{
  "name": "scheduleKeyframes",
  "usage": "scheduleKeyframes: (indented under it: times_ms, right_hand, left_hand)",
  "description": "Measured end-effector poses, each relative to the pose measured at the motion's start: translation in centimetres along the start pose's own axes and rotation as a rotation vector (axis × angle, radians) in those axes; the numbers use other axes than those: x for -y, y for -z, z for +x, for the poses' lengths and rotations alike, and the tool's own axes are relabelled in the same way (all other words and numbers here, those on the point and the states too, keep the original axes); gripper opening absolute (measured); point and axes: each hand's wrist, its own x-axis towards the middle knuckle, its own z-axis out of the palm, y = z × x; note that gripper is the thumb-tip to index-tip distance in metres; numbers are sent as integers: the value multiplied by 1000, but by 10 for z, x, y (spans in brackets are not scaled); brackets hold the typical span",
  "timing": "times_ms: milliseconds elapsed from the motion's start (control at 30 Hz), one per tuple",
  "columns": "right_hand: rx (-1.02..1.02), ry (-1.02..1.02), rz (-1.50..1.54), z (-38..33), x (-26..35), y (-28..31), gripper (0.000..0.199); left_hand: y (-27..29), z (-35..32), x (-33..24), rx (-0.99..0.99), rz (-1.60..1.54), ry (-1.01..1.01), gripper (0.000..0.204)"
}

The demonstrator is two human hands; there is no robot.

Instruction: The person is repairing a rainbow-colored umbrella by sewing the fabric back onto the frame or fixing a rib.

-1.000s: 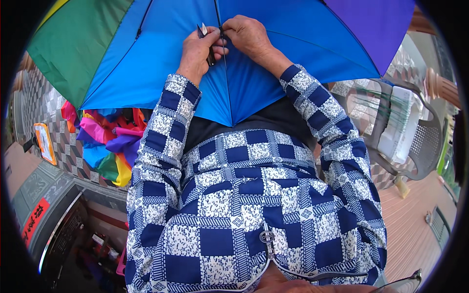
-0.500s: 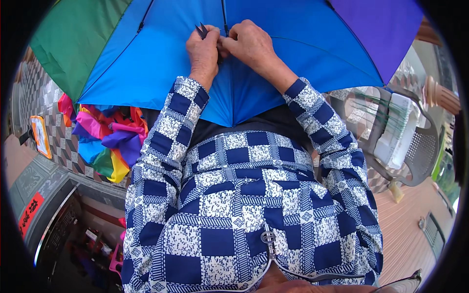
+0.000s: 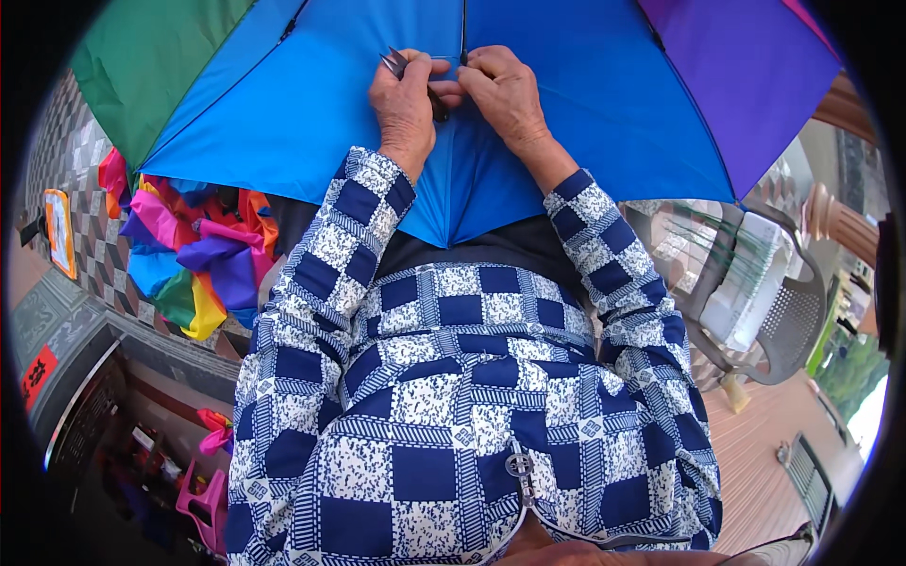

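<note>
left hand [image 3: 408,99] is gripping slim dark snips [image 3: 438,107], blades pointing up and away, and its raised forefinger and thumb seem to be holding a thin pale thread [image 3: 440,58]; the right hand [image 3: 505,90], just beside it, is pinching at a dark rib [image 3: 464,28] of an open umbrella [image 3: 302,123], though whether thread is also lying between those fingertips i cannot tell. the umbrella is spreading out in front of the person, its ribbed underside facing them and one blue corner hanging near the checked jacket [image 3: 453,396]. the step in hand appears to be working thread at the rib; the next move is probably calling for a steady right pinch, a snug pull and blades staying clear of the cloth. farther out, a heap of multicoloured fabric [image 3: 198,250] is bunching on the left, and a grey chair [image 3: 797,316] is standing on the right beyond the sleeve [image 3: 623,274].
</note>
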Motion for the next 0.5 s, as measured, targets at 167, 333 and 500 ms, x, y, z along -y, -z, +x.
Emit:
scheduleKeyframes:
  times_ms: [167, 333, 500]
  right_hand:
    - [20, -21, 56, -1, -2, 4, 17]
    - [51, -65, 90, -1, -3, 5, 16]
    - [64, -101, 128, -2, -7, 2, 15]
  left_hand:
    - [-1, 1, 2, 28, -9, -4, 13]
    - [1, 3, 3, 42, 46, -4, 13]
    - [-1, 1, 2, 25, 74, -3, 13]
